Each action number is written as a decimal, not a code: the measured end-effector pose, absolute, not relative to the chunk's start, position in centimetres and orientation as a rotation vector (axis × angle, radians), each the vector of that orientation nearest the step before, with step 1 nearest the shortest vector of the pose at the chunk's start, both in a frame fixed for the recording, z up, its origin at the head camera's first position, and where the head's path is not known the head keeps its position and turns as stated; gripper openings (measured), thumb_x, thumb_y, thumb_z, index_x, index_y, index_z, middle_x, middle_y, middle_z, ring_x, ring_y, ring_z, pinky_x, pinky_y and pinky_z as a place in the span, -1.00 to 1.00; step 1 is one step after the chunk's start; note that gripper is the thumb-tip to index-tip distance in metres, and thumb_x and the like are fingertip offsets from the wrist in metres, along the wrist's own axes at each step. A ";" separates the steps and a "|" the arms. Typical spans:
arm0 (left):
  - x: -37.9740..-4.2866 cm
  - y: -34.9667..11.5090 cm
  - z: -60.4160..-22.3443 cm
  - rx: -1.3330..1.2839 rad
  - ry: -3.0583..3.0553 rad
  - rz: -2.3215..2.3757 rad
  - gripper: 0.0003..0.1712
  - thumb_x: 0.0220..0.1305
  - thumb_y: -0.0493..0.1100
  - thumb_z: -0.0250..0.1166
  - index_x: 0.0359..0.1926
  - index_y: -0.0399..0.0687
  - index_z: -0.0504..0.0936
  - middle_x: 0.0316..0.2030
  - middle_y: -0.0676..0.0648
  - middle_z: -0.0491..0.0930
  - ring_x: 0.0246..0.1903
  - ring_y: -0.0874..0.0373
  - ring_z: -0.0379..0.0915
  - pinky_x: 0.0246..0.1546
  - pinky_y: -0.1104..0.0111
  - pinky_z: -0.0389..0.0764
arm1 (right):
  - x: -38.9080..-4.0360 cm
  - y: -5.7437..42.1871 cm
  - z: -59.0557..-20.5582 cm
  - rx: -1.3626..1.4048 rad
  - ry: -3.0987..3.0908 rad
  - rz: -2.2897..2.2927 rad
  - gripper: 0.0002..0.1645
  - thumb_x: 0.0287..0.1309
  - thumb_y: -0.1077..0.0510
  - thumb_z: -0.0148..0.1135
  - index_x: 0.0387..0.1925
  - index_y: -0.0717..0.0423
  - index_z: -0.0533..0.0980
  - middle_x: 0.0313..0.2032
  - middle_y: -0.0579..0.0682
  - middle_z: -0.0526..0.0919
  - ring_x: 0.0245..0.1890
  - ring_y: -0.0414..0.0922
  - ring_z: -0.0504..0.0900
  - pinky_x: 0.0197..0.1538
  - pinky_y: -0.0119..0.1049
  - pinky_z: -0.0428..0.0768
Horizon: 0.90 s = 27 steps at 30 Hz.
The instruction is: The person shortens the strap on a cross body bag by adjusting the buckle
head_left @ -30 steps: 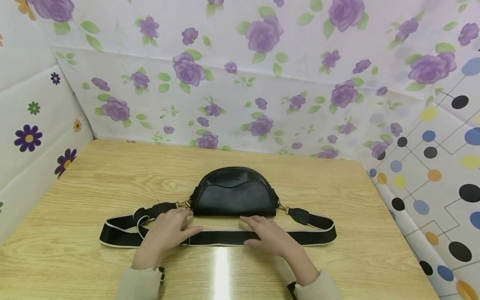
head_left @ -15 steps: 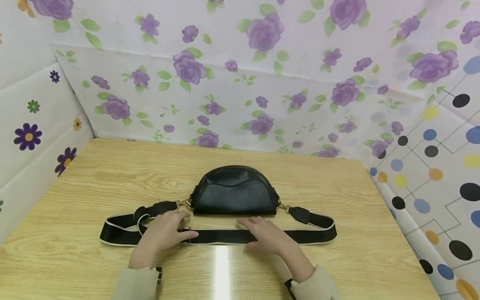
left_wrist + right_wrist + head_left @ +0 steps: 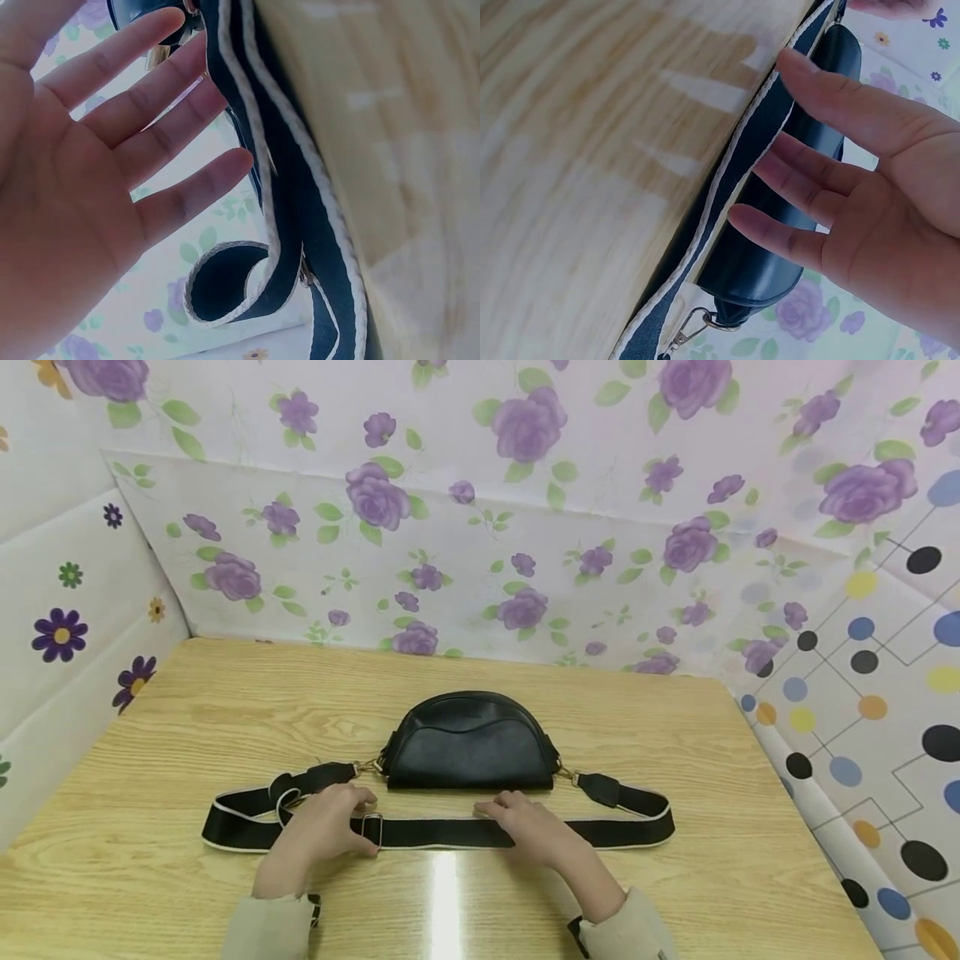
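A black half-moon shoulder bag stands on the wooden table, its wide black strap with white edging stretched out in front. Across the strap's left part lies my left hand, its thumb beside the metal slider buckle. In the left wrist view, the fingers extend at the strap's far side, spread and loosely straight. My right hand reaches over the strap right of the middle. In the right wrist view, its thumb is at the near edge and the other fingers are beyond the strap, loosely extended.
The wooden table extends around the bag. Gold clasps join the strap to both ends of the bag, such as the right clasp. A strap loop stands up at the left. Floral cloth hangs behind.
My left thumb has drawn back from above the strap to its near edge by the buckle. The right hand has shifted slightly left. The bag and strap lie nearly the same.
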<state>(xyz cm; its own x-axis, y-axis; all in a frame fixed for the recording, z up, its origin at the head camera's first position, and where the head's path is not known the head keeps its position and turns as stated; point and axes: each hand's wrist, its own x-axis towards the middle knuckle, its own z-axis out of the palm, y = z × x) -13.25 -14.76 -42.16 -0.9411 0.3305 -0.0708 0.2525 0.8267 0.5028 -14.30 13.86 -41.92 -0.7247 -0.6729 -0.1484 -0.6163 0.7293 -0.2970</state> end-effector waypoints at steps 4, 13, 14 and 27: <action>-13.1 -14.6 -42.2 0.452 2.838 0.722 -0.41 -0.47 -0.09 0.57 -0.24 -0.10 0.60 -0.34 0.04 0.50 -0.29 0.10 0.43 -0.28 0.24 0.46 | -14.4 13.9 -42.2 -1.035 2.704 -0.331 -0.48 0.03 0.43 0.13 0.07 0.09 0.42 -0.18 0.00 0.46 -0.17 -0.13 0.41 -0.18 -0.29 0.45; -13.0 -14.0 -42.0 0.423 2.799 0.662 -0.46 -0.46 -0.17 0.57 -0.26 0.00 0.62 -0.38 0.06 0.45 -0.31 0.13 0.40 -0.36 0.24 0.46 | -14.5 13.9 -42.5 -1.042 2.699 -0.331 -0.37 -0.15 0.44 0.30 0.05 0.08 0.44 -0.29 -0.05 0.41 -0.30 -0.20 0.33 -0.28 -0.37 0.40; -13.1 -14.0 -42.0 0.424 2.796 0.663 -0.47 -0.45 -0.17 0.57 -0.27 0.00 0.62 -0.38 0.06 0.45 -0.31 0.13 0.40 -0.35 0.25 0.46 | -14.5 13.8 -42.4 -1.043 2.693 -0.329 -0.36 -0.18 0.43 0.33 0.04 0.08 0.44 -0.29 -0.06 0.40 -0.31 -0.20 0.33 -0.28 -0.37 0.40; -13.1 -13.8 -41.9 0.419 2.766 0.669 -0.51 -0.38 -0.18 0.54 -0.27 -0.03 0.61 -0.35 0.03 0.46 -0.31 0.11 0.41 -0.34 0.24 0.45 | -14.5 13.8 -42.2 -0.915 2.658 -0.330 -0.23 -0.38 0.40 0.45 0.03 0.05 0.45 -0.08 -0.03 0.50 -0.09 -0.02 0.40 -0.07 0.06 0.38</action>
